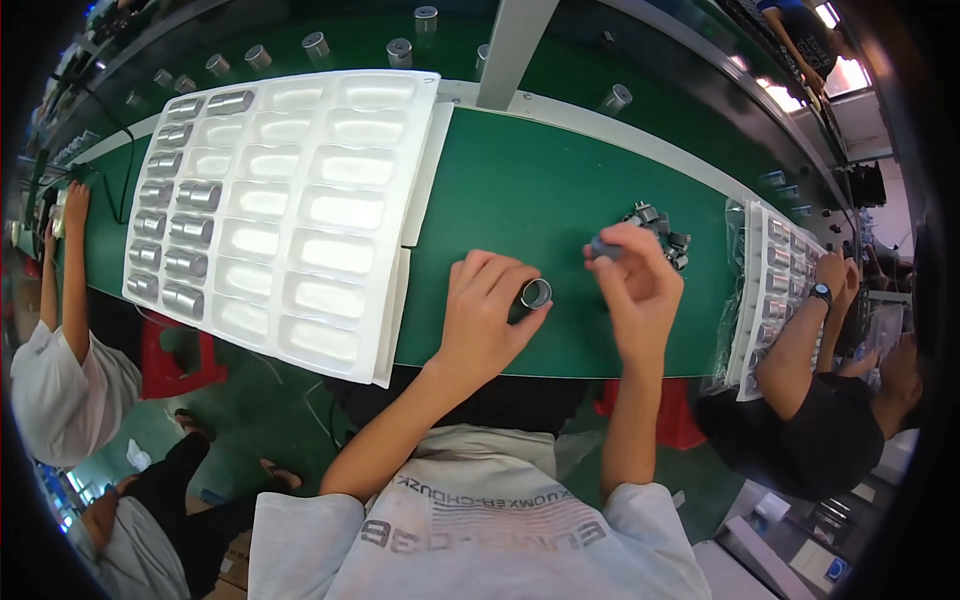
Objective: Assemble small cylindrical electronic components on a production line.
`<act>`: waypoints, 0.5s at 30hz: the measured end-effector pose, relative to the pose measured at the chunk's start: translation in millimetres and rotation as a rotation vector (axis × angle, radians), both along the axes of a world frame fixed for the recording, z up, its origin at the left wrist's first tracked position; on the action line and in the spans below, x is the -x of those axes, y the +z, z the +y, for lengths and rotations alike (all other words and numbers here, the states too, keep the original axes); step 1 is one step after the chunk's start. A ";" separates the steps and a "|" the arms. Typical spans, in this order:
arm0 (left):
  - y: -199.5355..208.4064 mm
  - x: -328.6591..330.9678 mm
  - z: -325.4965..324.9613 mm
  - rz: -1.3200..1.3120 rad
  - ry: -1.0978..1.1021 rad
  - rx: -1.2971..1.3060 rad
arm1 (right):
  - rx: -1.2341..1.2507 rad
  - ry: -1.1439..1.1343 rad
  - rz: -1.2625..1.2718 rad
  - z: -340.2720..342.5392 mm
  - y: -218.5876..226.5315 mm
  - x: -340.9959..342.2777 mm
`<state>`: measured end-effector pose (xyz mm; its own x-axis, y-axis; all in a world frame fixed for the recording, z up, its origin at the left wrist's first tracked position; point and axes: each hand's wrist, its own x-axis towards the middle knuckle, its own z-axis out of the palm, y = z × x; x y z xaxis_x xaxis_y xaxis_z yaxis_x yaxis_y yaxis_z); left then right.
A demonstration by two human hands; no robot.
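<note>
My left hand is closed round a short metal cylinder, whose open round end faces up toward me. Just right of it, my right hand pinches a small dark grey round part between thumb and fingers, held apart from the cylinder. Behind the right hand lies a pile of small dark and silvery parts on the green table. Left of my left hand stands a stack of white moulded trays; silver cylinders fill several pockets in its two left columns.
Beyond the green table, a rail borders a green strip carrying several upright metal cylinders. A grey post rises at the rail. At right, a co-worker's arm reaches over another filled tray; another person works at far left.
</note>
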<state>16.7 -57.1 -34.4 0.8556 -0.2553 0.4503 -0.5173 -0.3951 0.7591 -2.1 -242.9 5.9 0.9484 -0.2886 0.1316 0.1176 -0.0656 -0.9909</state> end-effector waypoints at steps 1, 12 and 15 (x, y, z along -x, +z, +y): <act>0.4 -0.9 -0.9 0.002 -0.002 0.000 | 0.014 -0.001 -0.011 7.8 -1.8 4.7; -9.4 -1.3 -24.7 0.025 0.189 -0.089 | 0.540 -0.197 -0.059 56.8 -6.1 28.7; -10.1 -1.1 -23.6 0.044 0.180 -0.121 | 0.615 -0.227 -0.084 59.0 -7.9 27.3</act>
<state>17.7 -80.7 -44.5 0.9103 -0.1462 0.3872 -0.3977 -0.5677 0.7208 -29.4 -183.8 -2.0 0.8522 -0.3289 0.4069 0.1090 -0.6491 -0.7529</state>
